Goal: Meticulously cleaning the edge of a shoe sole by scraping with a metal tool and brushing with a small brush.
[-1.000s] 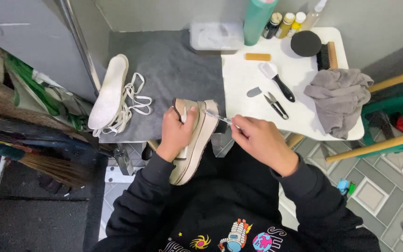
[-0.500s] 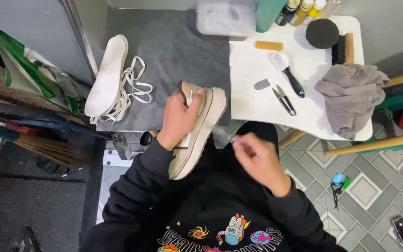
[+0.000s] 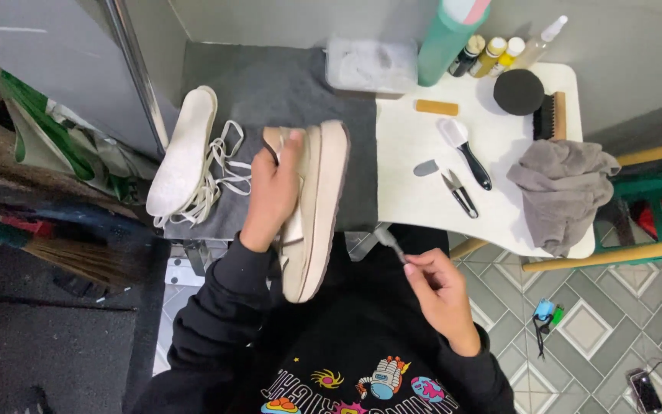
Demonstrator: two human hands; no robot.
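Both hands closed: left hand point(image 3: 270, 195) grips cream shoe point(image 3: 317, 207), raised further; right hand point(image 3: 440, 295) pinches small tool point(image 3: 391, 244), withdrawn.

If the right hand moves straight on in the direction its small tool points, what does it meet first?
The right hand aims its thin tool up and left. Probably the cream shoe's sole held by the left hand comes first, though depth is unclear.

shoe point(image 3: 317, 207): cream upper, cream sole, darker brown edge at the bottom
insole point(image 3: 183, 150): off-white
laces point(image 3: 220, 172): white
mat point(image 3: 285, 84): dark grey
desk point(image 3: 415, 192): white
cloth point(image 3: 565, 192): grey
bottle point(image 3: 447, 38): teal green
round tin point(image 3: 519, 92): black
floor tiles point(image 3: 584, 330): grey, diamond pattern
sleeves point(image 3: 216, 307): black
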